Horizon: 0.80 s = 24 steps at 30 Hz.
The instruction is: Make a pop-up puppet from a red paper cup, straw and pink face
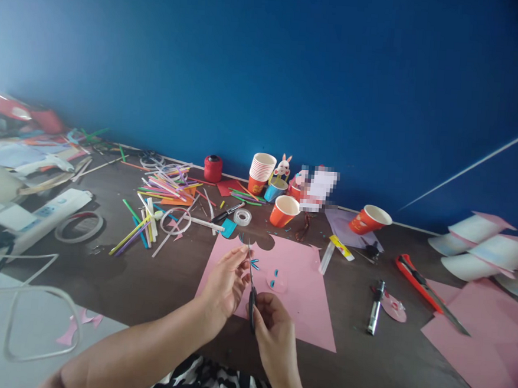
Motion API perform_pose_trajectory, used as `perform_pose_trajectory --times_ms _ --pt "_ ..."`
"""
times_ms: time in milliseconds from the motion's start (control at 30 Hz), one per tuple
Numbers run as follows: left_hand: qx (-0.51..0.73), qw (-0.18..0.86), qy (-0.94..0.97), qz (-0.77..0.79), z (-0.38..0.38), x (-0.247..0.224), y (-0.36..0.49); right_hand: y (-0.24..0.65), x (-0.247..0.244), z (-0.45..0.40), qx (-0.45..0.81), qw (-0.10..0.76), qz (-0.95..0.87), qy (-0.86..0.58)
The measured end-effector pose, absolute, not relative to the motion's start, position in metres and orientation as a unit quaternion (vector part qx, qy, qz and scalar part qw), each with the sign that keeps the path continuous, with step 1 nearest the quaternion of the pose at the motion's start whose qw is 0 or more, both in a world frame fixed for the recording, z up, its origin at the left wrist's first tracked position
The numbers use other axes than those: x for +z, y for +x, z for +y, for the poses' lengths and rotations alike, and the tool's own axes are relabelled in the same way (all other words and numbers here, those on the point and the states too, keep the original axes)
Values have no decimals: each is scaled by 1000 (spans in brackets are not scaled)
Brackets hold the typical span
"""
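My right hand (pixel 271 325) is closed round the black handles of a pair of scissors (pixel 252 303), whose blades point up and away. Close to the blade tips, my left hand (pixel 229 277) has its thumb and fingertips pinched together; what they hold is too small to make out. Both hands are above a pink sheet (pixel 308 304) with curved cut-outs along its far edge. On that sheet lie small blue pieces (pixel 254 264) and a pink rounded cutout (pixel 279 282) with blue marks.
Paper cups (pixel 285 212), a tape roll (pixel 242 217) and a red spool (pixel 213 169) stand beyond the sheet. Coloured sticks (pixel 171 185) and a power strip (pixel 48 218) are left. A silver marker (pixel 376 308), red-handled cutter (pixel 421 283) and pink sheets (pixel 478 351) are right.
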<state>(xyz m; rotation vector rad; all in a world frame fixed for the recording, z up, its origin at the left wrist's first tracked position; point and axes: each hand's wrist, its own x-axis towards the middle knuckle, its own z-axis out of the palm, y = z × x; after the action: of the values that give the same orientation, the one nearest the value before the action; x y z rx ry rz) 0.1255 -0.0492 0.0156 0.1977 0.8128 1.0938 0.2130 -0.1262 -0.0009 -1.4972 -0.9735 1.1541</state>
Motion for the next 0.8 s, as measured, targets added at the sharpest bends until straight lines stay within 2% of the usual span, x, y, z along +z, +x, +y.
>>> perform_pose_trajectory --times_ms 800 --pt "534 762 114 349 -52 9 126 220 -14 -129 407 441 -476 -643"
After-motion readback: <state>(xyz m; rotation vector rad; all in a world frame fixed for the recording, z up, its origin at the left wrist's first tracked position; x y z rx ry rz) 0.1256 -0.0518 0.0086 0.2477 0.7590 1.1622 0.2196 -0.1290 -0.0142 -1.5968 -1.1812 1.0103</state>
